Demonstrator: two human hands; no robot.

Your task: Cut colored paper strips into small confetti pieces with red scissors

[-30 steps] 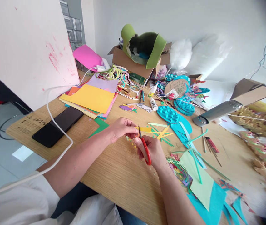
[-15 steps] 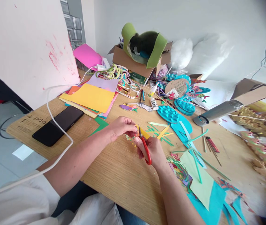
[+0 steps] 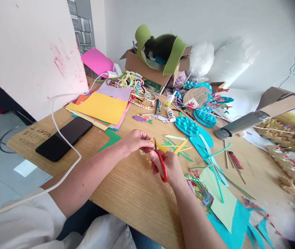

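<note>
closest to the person, the two hands meet just above the tabletop. the right hand is curled shut through the red handles of a small pair of scissors, blades pointing away and up toward the other hand. the left hand is pinched closed, fingertips holding a small yellow paper piece right at the blade tips. that scrap is tiny and the fingertips sit almost touching the metal, so a snip taken too deep could nick a finger; i can't tell how far apart the blades are. a small piece pinched at one edge could also twist as the blades bite, giving a crooked cut or dropping it among the bits below.

just under the hands lie small coloured cut-outs, easy to scatter with a wrist. by the right forearm a pale green sheet lies over teal paper and a heap of scraps, which a sleeve or elbow could drag off the near edge.

to the left, a white cable crosses the black phone near the tabletop's edge; a tug from the left arm could pull the phone off.

further back sit the stacked coloured sheets, glue bottles, a grey flask lying on its side, and a cardboard box, well clear.
</note>
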